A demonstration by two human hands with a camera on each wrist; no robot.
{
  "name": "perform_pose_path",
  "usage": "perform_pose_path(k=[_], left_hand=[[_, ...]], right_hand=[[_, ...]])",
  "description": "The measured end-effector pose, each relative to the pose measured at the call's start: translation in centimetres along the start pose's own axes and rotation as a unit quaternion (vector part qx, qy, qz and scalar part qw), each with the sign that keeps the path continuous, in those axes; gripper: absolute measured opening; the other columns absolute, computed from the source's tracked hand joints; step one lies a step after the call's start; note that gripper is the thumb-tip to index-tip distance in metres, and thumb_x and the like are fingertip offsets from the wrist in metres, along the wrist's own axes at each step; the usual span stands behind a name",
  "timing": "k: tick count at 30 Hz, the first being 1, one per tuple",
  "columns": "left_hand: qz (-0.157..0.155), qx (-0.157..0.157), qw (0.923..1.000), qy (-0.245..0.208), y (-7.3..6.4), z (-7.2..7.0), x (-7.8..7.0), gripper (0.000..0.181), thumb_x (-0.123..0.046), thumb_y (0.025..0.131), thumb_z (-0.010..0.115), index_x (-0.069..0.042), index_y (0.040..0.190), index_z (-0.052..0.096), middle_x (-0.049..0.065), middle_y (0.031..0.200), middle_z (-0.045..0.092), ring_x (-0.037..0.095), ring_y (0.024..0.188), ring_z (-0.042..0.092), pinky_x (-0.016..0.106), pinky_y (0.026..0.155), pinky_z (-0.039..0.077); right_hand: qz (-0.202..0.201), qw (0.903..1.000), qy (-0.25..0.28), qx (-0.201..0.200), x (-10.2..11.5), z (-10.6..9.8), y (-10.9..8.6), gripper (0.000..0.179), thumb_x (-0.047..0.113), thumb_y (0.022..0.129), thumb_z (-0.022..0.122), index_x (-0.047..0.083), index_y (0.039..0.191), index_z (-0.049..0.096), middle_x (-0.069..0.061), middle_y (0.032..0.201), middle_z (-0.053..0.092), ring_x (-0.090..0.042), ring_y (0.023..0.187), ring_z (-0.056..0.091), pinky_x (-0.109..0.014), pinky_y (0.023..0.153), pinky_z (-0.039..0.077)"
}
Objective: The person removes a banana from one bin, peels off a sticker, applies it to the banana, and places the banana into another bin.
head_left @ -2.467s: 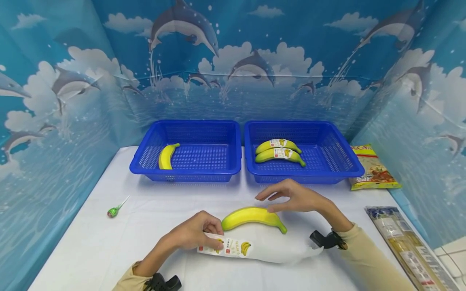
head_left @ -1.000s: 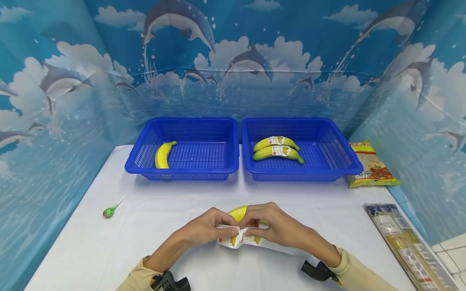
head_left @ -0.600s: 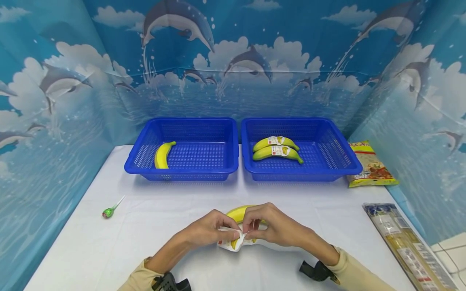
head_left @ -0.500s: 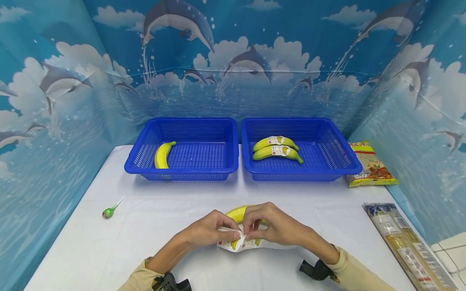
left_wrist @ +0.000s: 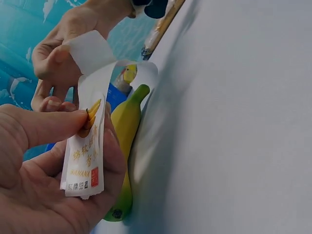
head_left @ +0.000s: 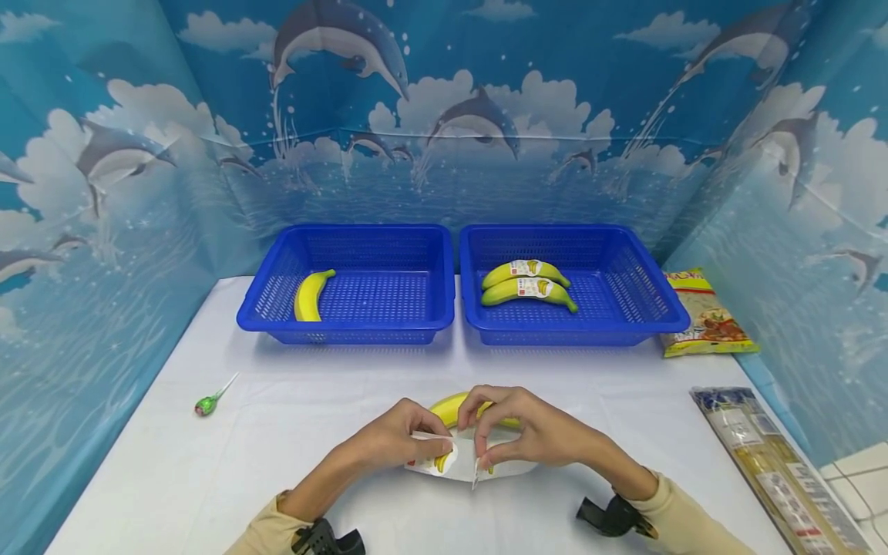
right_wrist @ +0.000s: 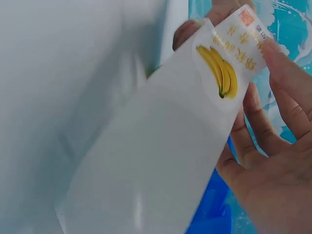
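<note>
A strip of banana stickers (head_left: 428, 465) on white backing spans my two hands in front of a loose yellow banana (head_left: 447, 407). With thumb and fingers, my left hand (head_left: 397, 441) pinches its left part; the left wrist view shows the printed sticker face (left_wrist: 87, 156) under the thumb. My right hand (head_left: 530, 430) pinches a turned-back end, whose plain white side (left_wrist: 92, 52) faces the left wrist camera. In the right wrist view, a broad blank stretch of backing (right_wrist: 141, 151) runs below the printed bananas. The loose banana is partly hidden behind my hands.
Behind stand two blue baskets: the left one (head_left: 347, 327) holds one banana (head_left: 312, 297), the right one (head_left: 576, 338) two labelled bananas (head_left: 530, 288). A lollipop (head_left: 206, 405) lies at left. On the right are a food packet (head_left: 711, 320) and a long clear-wrapped package (head_left: 777, 462).
My right hand came down from over the banana to pinch the strip beside my left hand. Since half a second ago it has shifted slightly right, turning the end back.
</note>
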State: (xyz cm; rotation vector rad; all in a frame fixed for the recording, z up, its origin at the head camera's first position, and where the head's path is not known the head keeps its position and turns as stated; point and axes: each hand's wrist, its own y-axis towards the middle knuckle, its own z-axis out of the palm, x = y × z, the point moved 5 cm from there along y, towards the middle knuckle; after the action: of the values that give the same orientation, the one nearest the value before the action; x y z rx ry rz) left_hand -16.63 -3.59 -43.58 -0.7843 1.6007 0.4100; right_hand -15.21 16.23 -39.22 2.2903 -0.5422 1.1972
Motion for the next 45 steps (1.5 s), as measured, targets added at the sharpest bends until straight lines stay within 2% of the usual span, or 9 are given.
perform_pose_path(k=[8,15,20,26,29,33,36,40,45], left_hand=[[-0.012,-0.013,0.9993,0.034,-0.4,0.9,-0.3,0.01,-0.008,0.099,0.076,0.0,0.099,0.082,0.0,0.078,0.073,0.005,0.054,0.049,0.019,0.049,0.041],[0.001,-0.028,0.9954,0.092,-0.4,1.6,-0.6,0.005,-0.006,0.097,0.079,-0.005,0.097,0.084,0.0,0.09,0.08,0.003,0.082,0.066,0.018,0.078,0.054],[0.012,-0.036,0.9909,0.129,-0.3,2.1,-0.2,0.005,-0.005,0.095,0.08,-0.006,0.092,0.084,-0.004,0.085,0.078,0.002,0.079,0.064,0.021,0.077,0.055],[0.031,-0.04,0.9855,0.162,-0.1,2.3,1.4,0.005,-0.011,0.095,0.081,-0.009,0.091,0.084,-0.013,0.084,0.076,0.001,0.089,0.069,0.034,0.097,0.06],[0.04,-0.043,0.9834,0.172,0.2,2.5,2.6,0.004,-0.012,0.094,0.082,-0.011,0.091,0.084,-0.014,0.083,0.076,0.002,0.086,0.07,0.035,0.093,0.061],[0.057,-0.057,0.9766,0.2,0.4,2.8,3.7,0.002,-0.011,0.091,0.084,-0.013,0.091,0.084,-0.015,0.082,0.074,-0.001,0.08,0.067,0.025,0.079,0.06],[0.063,-0.078,0.9661,0.238,0.2,3.0,3.3,0.004,-0.015,0.09,0.087,-0.015,0.091,0.083,-0.016,0.084,0.074,-0.001,0.082,0.066,0.023,0.077,0.058],[0.04,-0.109,0.9526,0.281,-0.6,3.1,1.0,0.008,-0.019,0.088,0.09,-0.016,0.092,0.083,-0.015,0.089,0.076,0.005,0.091,0.067,0.03,0.085,0.057],[0.001,-0.119,0.9468,0.299,-1.3,3.3,-1.1,0.015,-0.022,0.086,0.092,-0.019,0.099,0.085,-0.015,0.097,0.077,0.01,0.098,0.062,0.034,0.089,0.054]], right_hand=[[0.021,0.9982,0.055,0.01,-0.1,0.0,-0.1,0.007,0.015,0.094,0.084,0.015,0.094,0.078,0.0,0.095,0.077,-0.015,0.096,0.069,-0.034,0.105,0.055],[0.048,0.995,0.087,-0.002,-0.4,-0.4,-0.3,0.007,0.008,0.094,0.084,0.008,0.097,0.077,-0.007,0.092,0.076,-0.012,0.091,0.068,-0.036,0.096,0.061],[0.038,0.9918,0.122,-0.012,-0.3,-0.7,-0.2,0.007,0.0,0.094,0.081,-0.001,0.099,0.076,-0.016,0.094,0.075,-0.008,0.091,0.068,-0.038,0.085,0.066],[0.029,0.9887,0.146,-0.018,-0.3,-1.0,-0.2,0.009,-0.004,0.092,0.082,-0.005,0.099,0.077,-0.021,0.092,0.074,-0.008,0.084,0.067,-0.029,0.074,0.064],[0.035,0.9892,0.14,-0.022,-0.4,-1.3,-0.1,0.008,-0.003,0.091,0.083,-0.004,0.098,0.078,-0.019,0.09,0.075,-0.008,0.08,0.067,-0.026,0.071,0.063],[0.047,0.9918,0.116,-0.027,-0.7,-1.7,0.2,0.007,-0.001,0.091,0.084,-0.002,0.096,0.079,-0.014,0.089,0.077,-0.006,0.077,0.064,-0.023,0.068,0.061],[0.054,0.9938,0.093,-0.027,-0.8,-2.0,0.5,0.006,0.001,0.092,0.084,-0.002,0.096,0.08,-0.011,0.089,0.078,-0.005,0.075,0.062,-0.022,0.066,0.059],[0.07,0.9946,0.074,-0.02,-1.0,-2.4,1.1,0.007,0.004,0.094,0.083,-0.002,0.096,0.08,-0.009,0.09,0.079,-0.006,0.074,0.063,-0.022,0.067,0.06],[0.09,0.994,0.063,-0.009,-1.3,-3.0,1.8,0.007,0.004,0.094,0.083,-0.002,0.097,0.08,-0.009,0.09,0.079,-0.009,0.074,0.064,-0.023,0.07,0.061]])
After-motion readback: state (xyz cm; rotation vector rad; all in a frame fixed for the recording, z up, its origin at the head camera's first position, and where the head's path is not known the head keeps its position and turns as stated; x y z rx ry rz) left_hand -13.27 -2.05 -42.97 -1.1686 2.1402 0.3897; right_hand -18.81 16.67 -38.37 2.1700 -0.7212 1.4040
